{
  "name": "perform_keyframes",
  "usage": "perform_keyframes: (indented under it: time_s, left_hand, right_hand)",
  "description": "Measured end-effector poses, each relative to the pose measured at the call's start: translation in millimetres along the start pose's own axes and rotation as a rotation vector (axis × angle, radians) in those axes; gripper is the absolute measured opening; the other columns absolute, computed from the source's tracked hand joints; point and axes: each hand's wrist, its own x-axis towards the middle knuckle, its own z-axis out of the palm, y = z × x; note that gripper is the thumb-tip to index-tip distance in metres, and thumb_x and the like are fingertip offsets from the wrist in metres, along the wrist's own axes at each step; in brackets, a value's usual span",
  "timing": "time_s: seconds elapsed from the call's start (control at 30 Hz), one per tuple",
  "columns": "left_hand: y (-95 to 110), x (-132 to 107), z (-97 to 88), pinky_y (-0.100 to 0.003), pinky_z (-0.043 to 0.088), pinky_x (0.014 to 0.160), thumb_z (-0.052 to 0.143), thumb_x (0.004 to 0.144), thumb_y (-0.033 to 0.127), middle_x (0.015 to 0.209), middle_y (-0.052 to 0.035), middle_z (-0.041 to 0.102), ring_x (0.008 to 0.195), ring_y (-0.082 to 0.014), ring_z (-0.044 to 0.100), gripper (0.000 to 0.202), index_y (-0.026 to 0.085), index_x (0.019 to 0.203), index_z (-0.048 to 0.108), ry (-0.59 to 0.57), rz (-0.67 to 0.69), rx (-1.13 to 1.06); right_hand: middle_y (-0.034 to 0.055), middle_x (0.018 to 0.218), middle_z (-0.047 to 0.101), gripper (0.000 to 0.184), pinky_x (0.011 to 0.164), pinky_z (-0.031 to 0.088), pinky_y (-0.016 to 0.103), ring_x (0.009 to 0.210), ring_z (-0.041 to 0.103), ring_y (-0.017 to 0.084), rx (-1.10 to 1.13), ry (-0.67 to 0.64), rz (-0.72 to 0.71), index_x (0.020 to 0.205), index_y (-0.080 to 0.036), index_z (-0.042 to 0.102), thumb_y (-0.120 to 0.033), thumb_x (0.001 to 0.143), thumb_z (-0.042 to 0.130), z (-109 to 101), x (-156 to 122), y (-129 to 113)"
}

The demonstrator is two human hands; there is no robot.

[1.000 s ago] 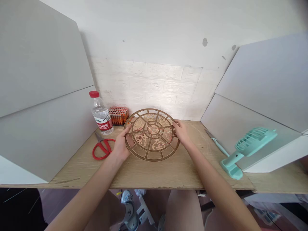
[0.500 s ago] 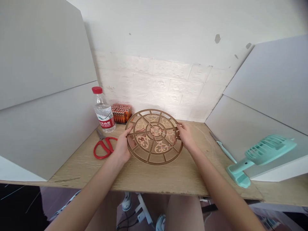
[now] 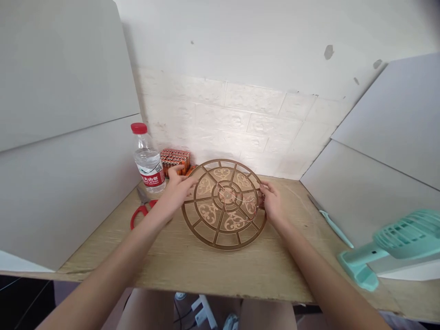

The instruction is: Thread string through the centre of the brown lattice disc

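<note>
A round brown openwork disc with spokes and scroll-shaped cut-outs is tilted above the wooden table. Thin pale wires run loosely over its centre and right side. My right hand grips the disc's right rim, its fingertips partly hidden by the edge. At the upper left rim is my left hand, fingers apart; whether it touches the rim is hard to tell. Red-handled scissors lie beneath my left forearm, which hides part of them.
Left of the disc stands a red-capped water bottle, with a block of orange-and-black batteries behind my left hand. A teal-handled knife and a teal handheld fan are on the right. Pale panels flank the table.
My left hand has loosened from the left rim and moved up toward the batteries, its fingers spreading. The disc sits slightly lower and further right in view, still held by my right hand.
</note>
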Motion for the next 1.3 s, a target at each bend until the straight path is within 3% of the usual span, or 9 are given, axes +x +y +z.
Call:
perform_keyframes:
  time_s: [0.13, 0.27, 0.37, 0.47, 0.57, 0.77, 1.0, 1.13, 1.3]
  left_hand:
    - [3.6, 27.2, 5.8, -0.04, 0.038, 0.1, 0.054, 0.08, 0.039, 0.127, -0.0158, 0.05, 0.119, -0.0269, 0.048, 0.057, 0.014, 0.129, 0.039, -0.114, 0.336, 0.623]
    - [-7.4, 37.9, 12.5, -0.041, 0.032, 0.105, 0.047, 0.084, 0.043, 0.128, -0.0166, 0.05, 0.122, -0.0278, 0.045, 0.053, 0.01, 0.126, 0.044, -0.135, 0.389, 0.686]
    - [-14.8, 36.9, 10.2, -0.038, 0.038, 0.099, 0.046, 0.085, 0.047, 0.128, -0.0152, 0.052, 0.115, -0.0252, 0.051, 0.06, 0.012, 0.133, 0.037, -0.122, 0.365, 0.608]
    - [-17.5, 35.2, 6.9, -0.034, 0.045, 0.088, 0.044, 0.086, 0.05, 0.114, -0.0098, 0.062, 0.1, -0.0219, 0.059, 0.055, 0.015, 0.128, 0.043, -0.18, 0.265, 0.507]
    - [-17.6, 35.0, 7.1, -0.031, 0.046, 0.082, 0.047, 0.085, 0.05, 0.107, -0.0055, 0.065, 0.09, -0.0199, 0.062, 0.051, 0.018, 0.125, 0.047, -0.199, 0.274, 0.52]
    - [-15.2, 36.0, 7.2, -0.029, 0.045, 0.071, 0.046, 0.085, 0.056, 0.09, -0.0033, 0.067, 0.077, -0.0202, 0.063, 0.051, 0.021, 0.122, 0.049, -0.169, 0.318, 0.676]
    - [-19.6, 38.0, 3.4, -0.031, 0.042, 0.064, 0.031, 0.089, 0.061, 0.074, -0.0071, 0.063, 0.072, -0.0266, 0.062, 0.053, 0.018, 0.117, 0.046, -0.181, 0.317, 0.955]
    - [-21.5, 38.7, 5.0, -0.031, 0.039, 0.059, 0.028, 0.091, 0.056, 0.074, -0.0095, 0.063, 0.068, -0.0279, 0.062, 0.045, 0.017, 0.105, 0.045, -0.177, 0.294, 1.057]
    - [-22.0, 38.6, 6.8, -0.033, 0.04, 0.059, 0.025, 0.092, 0.054, 0.078, -0.0123, 0.066, 0.072, -0.0311, 0.064, 0.044, 0.017, 0.106, 0.045, -0.184, 0.269, 1.116]
  right_hand:
    - [-0.0107, 0.046, 0.033, 0.035, 0.038, 0.02, 0.02, 0.037, 0.029, 0.007, 0.054, 0.03, -0.02, 0.095, -0.022, 0.054, -0.043, 0.069, 0.062, -1.0, 3.6, 6.6]
    - [-0.0104, 0.046, 0.035, 0.035, 0.039, 0.02, 0.02, 0.038, 0.03, 0.007, 0.07, 0.055, -0.024, 0.096, -0.021, 0.054, -0.039, 0.067, 0.063, -5.4, 6.0, 9.6]
    - [-0.01, 0.047, 0.036, 0.035, 0.039, 0.022, 0.02, 0.039, 0.032, 0.008, 0.073, 0.051, -0.019, 0.097, -0.021, 0.055, -0.039, 0.068, 0.063, -7.1, 5.5, 9.3]
    - [-0.0102, 0.047, 0.036, 0.034, 0.04, 0.022, 0.02, 0.04, 0.031, 0.007, 0.078, 0.057, -0.013, 0.095, -0.021, 0.056, -0.04, 0.068, 0.064, -6.1, 3.7, 8.0]
    - [-0.0101, 0.047, 0.035, 0.029, 0.039, 0.022, 0.02, 0.04, 0.031, 0.007, 0.071, 0.056, 0.004, 0.089, -0.021, 0.055, -0.041, 0.069, 0.065, -4.8, 1.6, 5.1]
    - [-0.0088, 0.048, 0.035, 0.031, 0.039, 0.025, 0.02, 0.04, 0.033, 0.007, 0.001, 0.024, 0.055, 0.071, -0.02, 0.049, -0.047, 0.072, 0.065, -6.9, 0.0, 1.5]
    - [-0.0076, 0.048, 0.037, 0.033, 0.041, 0.025, 0.021, 0.041, 0.033, 0.008, -0.117, 0.02, 0.044, 0.067, -0.021, 0.045, -0.048, 0.074, 0.062, -8.6, 4.4, 8.7]
    - [-0.0054, 0.052, 0.044, 0.031, 0.044, 0.028, 0.024, 0.044, 0.038, 0.01, -0.247, 0.001, 0.003, 0.068, -0.02, 0.049, -0.048, 0.076, 0.06, -11.8, 6.3, 9.5]
    - [-0.0023, 0.055, 0.049, 0.032, 0.053, 0.03, 0.028, 0.053, 0.043, 0.015, -0.462, -0.002, -0.14, 0.062, -0.02, 0.052, -0.048, 0.073, 0.063, -16.3, 14.2, 11.0]
